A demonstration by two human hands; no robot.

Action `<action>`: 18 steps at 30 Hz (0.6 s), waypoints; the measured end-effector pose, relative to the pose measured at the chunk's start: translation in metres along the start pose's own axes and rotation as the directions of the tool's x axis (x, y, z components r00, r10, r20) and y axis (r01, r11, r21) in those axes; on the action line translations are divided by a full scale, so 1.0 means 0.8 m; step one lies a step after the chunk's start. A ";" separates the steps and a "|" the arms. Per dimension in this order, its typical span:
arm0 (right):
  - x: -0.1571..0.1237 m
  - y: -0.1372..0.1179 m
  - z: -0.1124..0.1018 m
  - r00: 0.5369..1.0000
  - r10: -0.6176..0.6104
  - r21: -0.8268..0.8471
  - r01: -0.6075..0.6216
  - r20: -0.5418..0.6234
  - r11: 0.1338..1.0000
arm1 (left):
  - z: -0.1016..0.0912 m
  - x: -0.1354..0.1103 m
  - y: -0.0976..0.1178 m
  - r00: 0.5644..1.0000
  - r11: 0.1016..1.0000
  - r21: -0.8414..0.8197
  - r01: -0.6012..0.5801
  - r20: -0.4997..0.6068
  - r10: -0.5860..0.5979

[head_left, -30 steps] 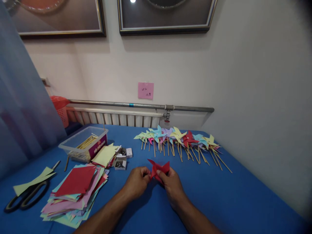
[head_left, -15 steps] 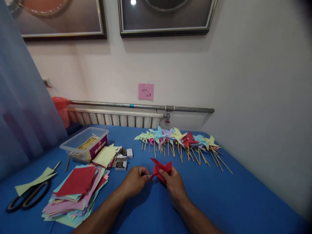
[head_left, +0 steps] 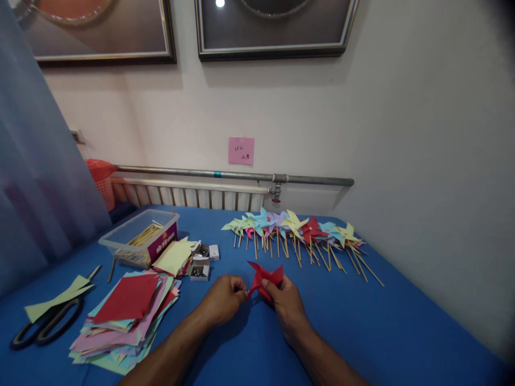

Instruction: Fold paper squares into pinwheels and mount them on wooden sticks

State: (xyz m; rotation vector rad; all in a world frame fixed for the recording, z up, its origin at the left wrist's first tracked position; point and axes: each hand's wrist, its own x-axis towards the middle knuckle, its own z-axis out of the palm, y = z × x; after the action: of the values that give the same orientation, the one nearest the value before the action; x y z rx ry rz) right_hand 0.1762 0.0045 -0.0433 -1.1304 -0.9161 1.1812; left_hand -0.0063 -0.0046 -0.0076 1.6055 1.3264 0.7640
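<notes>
A folded red paper pinwheel (head_left: 264, 278) is held just above the blue table (head_left: 394, 327) between both hands. My right hand (head_left: 286, 306) pinches its lower right side with the fingers closed on the paper. My left hand (head_left: 222, 299) is curled, its fingertips pinched at the pinwheel's left point. A row of finished pinwheels (head_left: 295, 228) on wooden sticks, in several colours, lies behind my hands along the far side of the table.
A stack of coloured paper squares (head_left: 126, 311) with a red sheet on top lies at the left. Black scissors (head_left: 44, 321) rest on yellow-green offcuts. A clear plastic box of sticks (head_left: 139, 236) and small boxes of pins (head_left: 200, 261) stand behind. A radiator and pipe run along the wall.
The hands and the red pinwheel shifted slightly right and away from me over the second; in the last half second almost nothing moved.
</notes>
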 end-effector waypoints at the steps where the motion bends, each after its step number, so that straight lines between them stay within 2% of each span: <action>1: 0.000 0.000 0.000 1.000 -0.002 0.001 0.001 0.006 1.000 | 0.000 0.000 -0.001 1.000 1.000 -0.003 0.000 -0.002 0.000; 8: 0.002 0.003 -0.002 1.000 -0.011 -0.019 0.012 0.028 1.000 | 0.001 -0.001 -0.002 1.000 1.000 0.004 0.003 0.003 -0.003; 12: 0.001 0.001 0.000 0.999 0.005 0.026 -0.006 0.038 1.000 | 0.000 -0.002 0.000 1.000 1.000 0.015 -0.021 0.005 0.021; 18: -0.002 0.003 0.000 0.997 0.030 0.087 -0.036 0.069 0.996 | -0.002 0.000 0.006 0.996 0.994 -0.108 0.009 -0.087 -0.019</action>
State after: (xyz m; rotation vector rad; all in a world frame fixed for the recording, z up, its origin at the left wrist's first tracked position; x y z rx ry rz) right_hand 0.1754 0.0032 -0.0453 -1.0429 -0.8910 1.2814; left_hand -0.0059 -0.0040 -0.0025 1.4907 1.3342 0.8913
